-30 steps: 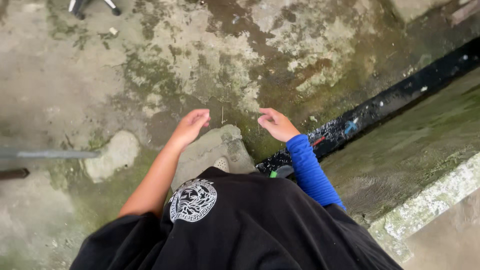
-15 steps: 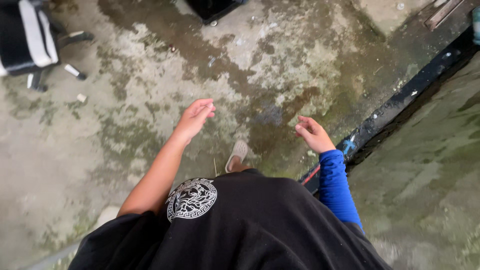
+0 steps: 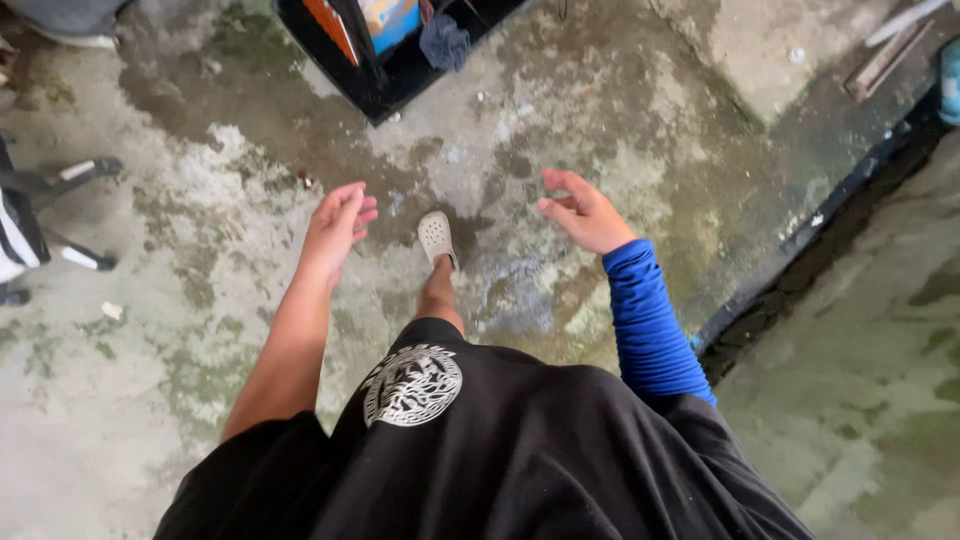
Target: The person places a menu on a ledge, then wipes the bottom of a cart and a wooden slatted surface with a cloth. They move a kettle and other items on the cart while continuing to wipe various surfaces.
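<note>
- Head view looks straight down on a person in a black shirt (image 3: 520, 460) with a round silver emblem (image 3: 412, 385) on its front, low in the middle of the frame.
- Left hand (image 3: 335, 230), bare-armed, hangs left of centre with the fingers straight and loosely spread, holding nothing and touching nothing.
- Right hand (image 3: 585, 212), at the end of a bright blue sleeve (image 3: 650, 325), sits right of centre with the fingers half curled and apart, also empty.
- Between the two hands, a pale perforated clog (image 3: 436, 238) on the person's foot rests flat on the stained concrete floor (image 3: 200, 350), which is wet, with green patches.
- At the top centre stands a black crate (image 3: 370, 85); inside it show an orange flat package (image 3: 328, 25), a light blue box-shaped package (image 3: 392, 20) and a dark grey cloth (image 3: 444, 42). Any print on them is too small to tell.
- At the left edge, dark metal legs with pale tips (image 3: 75, 175) stick out beside a black and white striped object (image 3: 15, 235), cut off by the frame.
- A dark drain channel (image 3: 810, 250) runs diagonally from the upper right down toward the sleeve.
- At the far upper right edge, a teal object (image 3: 950, 80) is only partly in view.
</note>
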